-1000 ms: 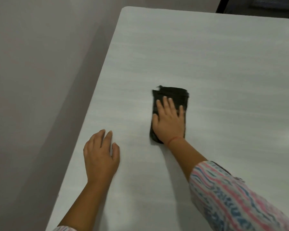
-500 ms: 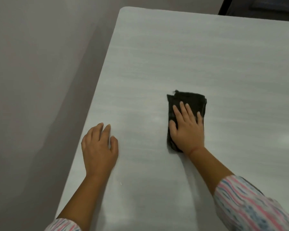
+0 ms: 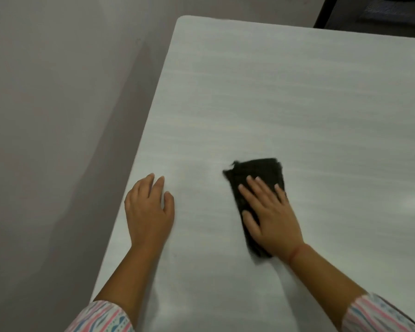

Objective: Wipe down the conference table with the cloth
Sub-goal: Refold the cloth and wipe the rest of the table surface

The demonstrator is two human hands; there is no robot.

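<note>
- Two hands are on the pale conference table [image 3: 309,97], both toward its near side and closer to its left edge than its right.
- One dark cloth [image 3: 259,171], folded into a long pad, lies flat on the table a little in from the left edge. Its outline is blurred.
- The right hand [image 3: 271,216] lies flat on the cloth and presses it down, fingers straight and spread. It covers the cloth's near half, and the far end shows past the fingertips.
- The left hand [image 3: 149,212] rests palm down on the bare top just beside the left edge. Its fingers are relaxed and hold nothing, and it is well apart from the cloth.
- One red thread [image 3: 295,252] circles the right wrist.
- A patterned left sleeve [image 3: 101,317] and right sleeve [image 3: 379,315] show at the near edge.
- One dark piece of furniture [image 3: 374,13] stands beyond the far edge, too cropped to identify.
- A grey surface [image 3: 46,140] runs along the table's left side; I cannot tell whether it is floor or wall.
</note>
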